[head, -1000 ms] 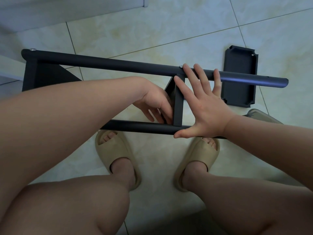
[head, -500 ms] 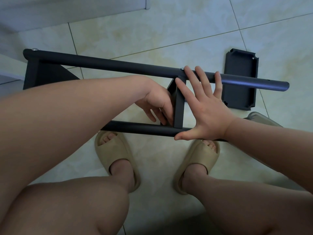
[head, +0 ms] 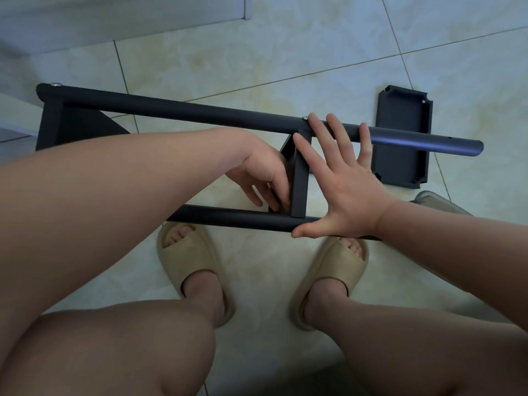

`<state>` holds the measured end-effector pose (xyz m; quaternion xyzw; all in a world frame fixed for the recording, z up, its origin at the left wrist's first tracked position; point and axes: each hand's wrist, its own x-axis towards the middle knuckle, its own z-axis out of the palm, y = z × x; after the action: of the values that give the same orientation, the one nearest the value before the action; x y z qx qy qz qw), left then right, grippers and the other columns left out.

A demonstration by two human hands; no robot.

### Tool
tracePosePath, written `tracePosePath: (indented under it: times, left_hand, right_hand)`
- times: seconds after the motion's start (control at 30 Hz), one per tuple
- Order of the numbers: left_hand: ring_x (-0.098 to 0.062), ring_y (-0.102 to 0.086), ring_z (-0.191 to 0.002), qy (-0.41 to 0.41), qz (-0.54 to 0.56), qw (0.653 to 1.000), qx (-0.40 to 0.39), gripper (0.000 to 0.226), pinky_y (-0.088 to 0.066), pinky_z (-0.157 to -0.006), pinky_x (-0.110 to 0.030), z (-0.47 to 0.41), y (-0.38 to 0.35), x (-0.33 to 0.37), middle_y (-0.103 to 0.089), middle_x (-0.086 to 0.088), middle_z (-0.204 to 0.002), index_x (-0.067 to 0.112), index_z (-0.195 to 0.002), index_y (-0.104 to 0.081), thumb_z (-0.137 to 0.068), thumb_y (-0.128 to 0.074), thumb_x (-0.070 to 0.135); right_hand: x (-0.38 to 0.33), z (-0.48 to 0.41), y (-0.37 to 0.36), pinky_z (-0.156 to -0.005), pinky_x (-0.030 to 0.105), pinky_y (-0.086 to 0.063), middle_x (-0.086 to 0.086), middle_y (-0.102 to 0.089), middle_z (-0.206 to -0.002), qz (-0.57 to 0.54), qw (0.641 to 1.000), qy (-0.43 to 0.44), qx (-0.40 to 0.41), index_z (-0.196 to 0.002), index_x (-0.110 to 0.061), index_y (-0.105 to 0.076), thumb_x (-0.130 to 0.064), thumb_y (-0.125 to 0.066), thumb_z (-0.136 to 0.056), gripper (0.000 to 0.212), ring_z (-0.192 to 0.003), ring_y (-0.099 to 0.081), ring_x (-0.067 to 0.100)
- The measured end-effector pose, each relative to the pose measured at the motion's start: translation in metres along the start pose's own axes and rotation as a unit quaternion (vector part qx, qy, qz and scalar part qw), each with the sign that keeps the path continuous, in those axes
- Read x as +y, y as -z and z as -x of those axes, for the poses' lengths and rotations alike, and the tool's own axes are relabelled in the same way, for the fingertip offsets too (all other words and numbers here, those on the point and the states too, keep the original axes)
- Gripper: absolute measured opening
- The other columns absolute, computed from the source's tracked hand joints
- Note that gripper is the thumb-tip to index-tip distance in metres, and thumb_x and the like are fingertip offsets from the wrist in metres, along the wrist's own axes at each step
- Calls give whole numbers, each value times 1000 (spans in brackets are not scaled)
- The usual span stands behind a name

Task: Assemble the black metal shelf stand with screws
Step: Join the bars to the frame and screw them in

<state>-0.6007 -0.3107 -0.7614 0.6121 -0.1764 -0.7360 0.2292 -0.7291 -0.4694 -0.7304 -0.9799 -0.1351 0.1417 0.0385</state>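
The black metal shelf stand [head: 183, 111] lay on its side across the tiled floor [head: 285, 52], in front of the seated person's knees and above two beige slippers [head: 194, 261]. Its long axis ran left to right and dipped slightly toward the right. The far tube [head: 414, 140] stretched from a triangular end panel [head: 74, 128] at the left, topped by a screw head [head: 56, 84], to an open free end at the right. The shorter near tube [head: 237, 218] ran roughly parallel to it, closer to the feet. A flat crosspiece [head: 300, 178] joined the two tubes near the middle, with a second screw head [head: 305, 118] just above its top end. The right hand [head: 343, 190] reached in from the right, palm down. Its fingers [head: 334, 132] were straight and spread wide over the far tube, and its thumb lay along the near tube, so the hand spanned the gap beside the crosspiece without curling round anything. The left hand [head: 263, 172] came in from the left with the wrist bent. Its fingers [head: 274, 197] pointed down into the corner where the crosspiece met the near tube and touched the crosspiece's left face. Whether they pinched anything there could not be told. A loose black tray panel [head: 403, 155] lay flat on the floor beyond the far tube's right end.
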Motion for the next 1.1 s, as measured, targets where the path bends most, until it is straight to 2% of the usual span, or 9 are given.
tracePosePath:
  times: [0.13,0.3,0.43,0.53,0.67,0.77,0.9,1.1]
  left_hand:
    - [-8,-71,-102,9,-24,1000,2,25,-51,-95,-34,0,0,0,-76,7,-108,24,-112,-72,-86,-75,23]
    - [-10,-73,-98,7,-10,1000,-15,20,-49,-92,-33,-5,-3,1,-77,3,-106,21,-108,-71,-88,-73,16]
    - [-11,-73,-98,2,1,1000,-14,23,-50,-92,-32,-4,-3,1,-76,1,-108,18,-110,-71,-88,-71,11]
    - [-10,-73,-94,-1,8,1000,-11,21,-51,-89,-32,-2,-1,2,-77,3,-104,20,-104,-71,-88,-70,8]
    - [-12,-71,-104,6,-1,1000,-20,27,-50,-96,-35,1,-1,1,-76,4,-110,20,-116,-69,-90,-70,15]
    - [-12,-72,-102,6,-10,1000,-28,31,-49,-99,-37,0,-4,1,-76,2,-109,18,-120,-67,-89,-71,17]
    - [-11,-72,-99,4,-5,1000,-24,26,-50,-92,-32,-3,-5,2,-76,0,-110,17,-116,-69,-90,-69,13]
    - [-10,-72,-96,2,12,1000,-11,24,-51,-90,-32,-1,-1,1,-76,3,-104,19,-111,-69,-90,-68,7]
  right_hand:
    - [0,0,0,-116,67,15,14,7,-170,-3,1000,0,0,-163,-17,-5,-103,-36,-62,137,-156,12,37]
    - [0,-1,0,-115,63,20,13,8,-170,-6,1000,0,-1,-163,-17,-4,-104,-34,-62,137,-156,12,37]
    - [1,-1,0,-115,64,19,13,8,-170,-6,1000,2,0,-163,-18,-3,-104,-33,-62,136,-155,13,37]
    - [1,-1,0,-115,66,17,14,8,-170,-3,1000,2,-2,-163,-17,-3,-104,-33,-62,137,-155,13,37]
    - [0,-1,0,-115,66,17,14,7,-170,-4,1000,-1,-3,-163,-17,-4,-104,-34,-62,137,-155,12,37]
    - [0,-1,1,-115,64,19,13,7,-170,-5,1000,-1,-2,-163,-17,-4,-104,-35,-61,137,-155,12,37]
    - [0,-2,0,-115,66,17,14,7,-170,-4,1000,-1,-2,-163,-17,-4,-104,-35,-61,138,-156,11,37]
    - [1,-2,0,-115,68,15,14,7,-170,-2,1000,1,0,-163,-17,-4,-104,-34,-62,137,-156,11,37]
